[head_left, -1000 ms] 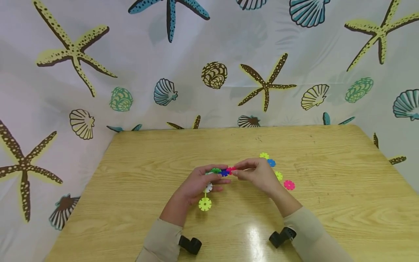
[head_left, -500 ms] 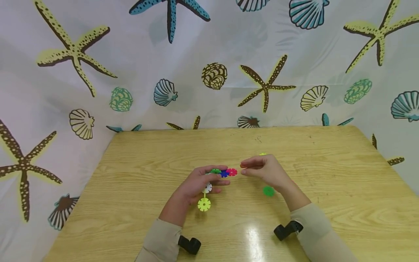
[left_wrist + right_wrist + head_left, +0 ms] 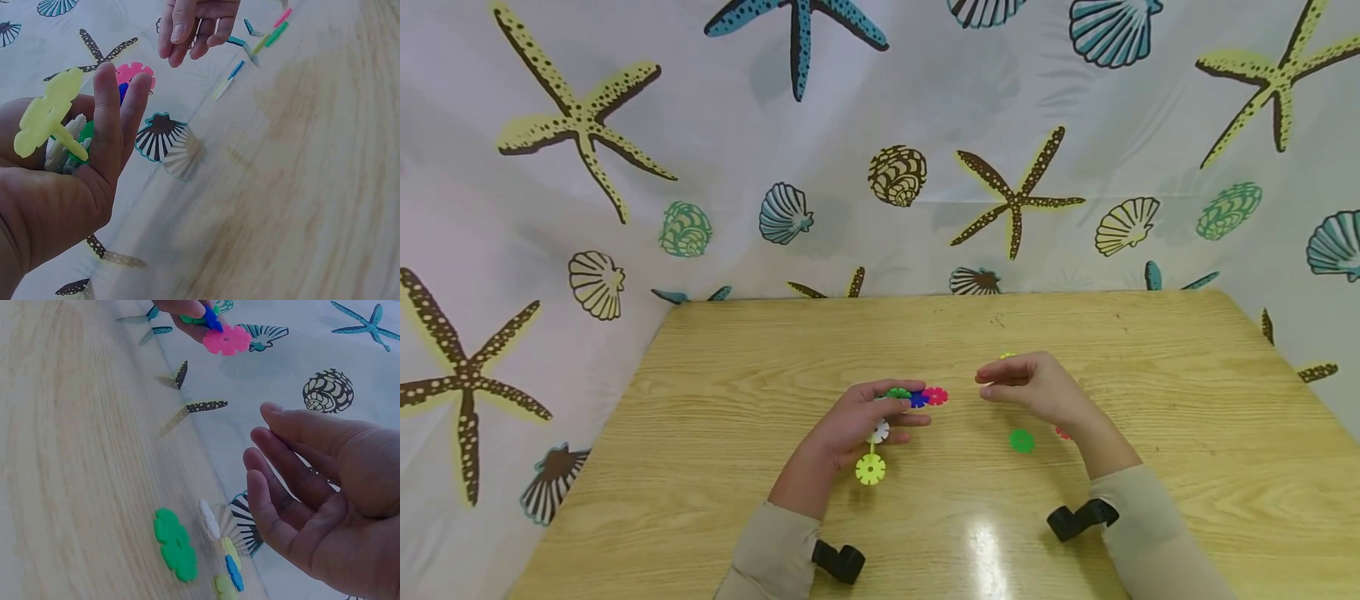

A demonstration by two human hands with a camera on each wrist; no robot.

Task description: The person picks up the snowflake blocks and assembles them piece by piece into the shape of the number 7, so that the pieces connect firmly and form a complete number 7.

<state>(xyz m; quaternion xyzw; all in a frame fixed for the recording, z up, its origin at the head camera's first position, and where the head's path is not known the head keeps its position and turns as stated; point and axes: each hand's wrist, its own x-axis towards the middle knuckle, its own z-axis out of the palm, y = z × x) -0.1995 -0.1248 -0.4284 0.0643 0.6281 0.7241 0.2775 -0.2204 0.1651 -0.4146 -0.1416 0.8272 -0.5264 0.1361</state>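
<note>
My left hand (image 3: 850, 421) grips a linked chain of notched plastic discs above the table. The chain's end disc, a pink one (image 3: 936, 396), sticks out past the fingertips, joined to a dark blue disc (image 3: 918, 401). A green disc (image 3: 898, 392) is partly covered by the fingers. Below the palm hang a white disc (image 3: 881, 431) and a yellow disc (image 3: 871, 469). To the right of the chain, my right hand (image 3: 1037, 387) hovers with loosely bent fingers. The right wrist view shows nothing between its fingers and thumb.
On the wooden table (image 3: 737, 350), a loose green disc (image 3: 1022, 441) lies below my right hand. A pink disc (image 3: 1063, 432) is mostly behind that forearm. White (image 3: 209, 519), yellow (image 3: 230, 552) and blue discs (image 3: 234, 572) lie nearby. Patterned cloth (image 3: 835, 108) hangs behind.
My right hand has let go of the pink end disc and moved right, away from the chain. The loose green disc has come into sight. The left hand stays almost still.
</note>
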